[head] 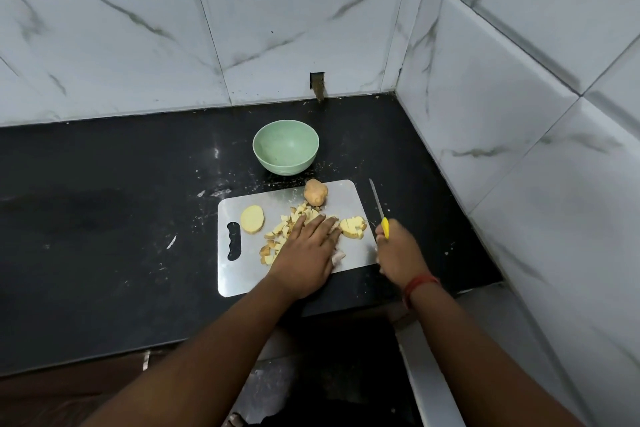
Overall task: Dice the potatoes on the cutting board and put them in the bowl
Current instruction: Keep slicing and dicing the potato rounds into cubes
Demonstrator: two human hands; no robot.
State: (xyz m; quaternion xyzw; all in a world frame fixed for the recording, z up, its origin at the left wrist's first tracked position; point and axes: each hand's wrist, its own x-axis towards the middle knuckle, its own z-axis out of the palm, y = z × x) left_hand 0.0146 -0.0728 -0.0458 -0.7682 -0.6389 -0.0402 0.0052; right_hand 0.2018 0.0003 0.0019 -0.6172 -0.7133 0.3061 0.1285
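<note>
Black countertop (104, 218) in a tiled corner, seen from above. On it, a steel cutting board (242, 281), with a green bowl (285, 146) just behind its far edge, nothing visible inside. On the board: one whole unpeeled potato (315, 192) at the far edge, a cut half (252, 218) lying near the handle slot, a scored half (353, 227) toward the right, and a scatter of diced pieces (280, 232) between them. Left hand (306, 253) laid flat, fingers straight and spread, over the diced pieces, touching the scored half. Right hand (398, 253) curled round the yellow handle of a knife (379, 208), blade pointing away, just off the board's right edge. Mid-dicing, by the look of it: some dice made, none in the bowl. Next, probably steadying the scored half and bringing the blade back across, fingertips kept clear.
</note>
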